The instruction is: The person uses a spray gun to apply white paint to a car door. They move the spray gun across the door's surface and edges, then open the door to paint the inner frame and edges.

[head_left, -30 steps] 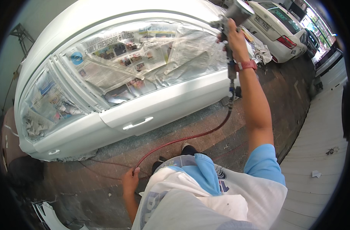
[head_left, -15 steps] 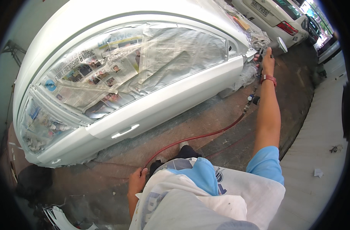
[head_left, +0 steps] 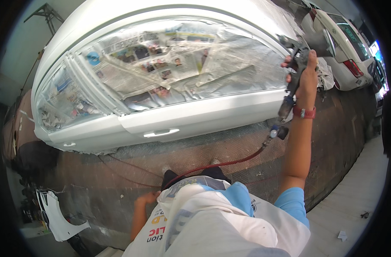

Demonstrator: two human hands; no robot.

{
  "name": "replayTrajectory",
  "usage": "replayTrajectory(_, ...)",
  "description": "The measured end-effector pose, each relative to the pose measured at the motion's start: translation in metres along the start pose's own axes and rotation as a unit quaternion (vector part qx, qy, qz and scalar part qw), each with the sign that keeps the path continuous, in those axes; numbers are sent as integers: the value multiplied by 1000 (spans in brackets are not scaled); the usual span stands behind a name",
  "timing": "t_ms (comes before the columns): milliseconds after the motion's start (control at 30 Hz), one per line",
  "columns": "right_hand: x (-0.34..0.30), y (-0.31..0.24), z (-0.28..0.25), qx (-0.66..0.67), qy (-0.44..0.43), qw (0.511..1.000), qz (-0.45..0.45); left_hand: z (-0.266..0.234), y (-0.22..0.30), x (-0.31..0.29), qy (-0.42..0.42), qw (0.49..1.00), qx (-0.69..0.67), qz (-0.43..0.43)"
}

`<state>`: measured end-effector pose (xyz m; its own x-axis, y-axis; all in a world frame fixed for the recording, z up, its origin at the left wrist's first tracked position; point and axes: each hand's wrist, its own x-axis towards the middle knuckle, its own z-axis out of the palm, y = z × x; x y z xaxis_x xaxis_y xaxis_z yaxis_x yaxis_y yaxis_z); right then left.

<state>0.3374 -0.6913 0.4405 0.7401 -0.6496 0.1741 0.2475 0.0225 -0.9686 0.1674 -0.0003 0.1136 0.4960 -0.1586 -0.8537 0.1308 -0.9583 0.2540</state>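
Observation:
My right hand [head_left: 307, 85], with a red band at its wrist, is closed around the dark handle of a spray gun [head_left: 293, 85], raised near the front end of the white car's window. Below the gun's handle hang fittings and a small round air regulator [head_left: 282, 132]. From there a red air hose [head_left: 229, 163] curves back toward my waist. My left hand [head_left: 147, 198] is low beside my shirt, fingers closed where the hose comes to it; the shirt hides part of the grip. Newspaper [head_left: 170, 70] masks the side windows above the white door [head_left: 212, 113].
Another white car [head_left: 343, 51] stands at the far right. A loose white car body panel [head_left: 60, 218] is at the lower left. Thin hose lines [head_left: 127, 169] lie across the dark floor. A pale wall [head_left: 347, 201] runs along the right.
The spray gun in my right hand has come nearer and is raised over the car's window corner. The view has turned, showing more of the loose panel. My left hand stays low by my waist.

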Motion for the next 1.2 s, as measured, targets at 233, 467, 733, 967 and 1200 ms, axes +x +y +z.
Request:
replayTrajectory(233,-177,-9,199,30,-183,982,-28,-209,23,-8,389,865,-122,292)
replayTrajectory(467,-384,92,301,-156,-159,975,16,-438,29,-20,417,688,-347,481)
replayTrajectory(733,-538,91,361,-184,-48,976,106,-509,47,7,326,745,-356,461)
replayTrajectory(967,-613,40,386,-222,19,968,118,-514,53,11,253,753,-379,475)
replayTrajectory(1200,-682,69,391,-204,-32,978,31,-470,14,-26,249,755,-361,487)
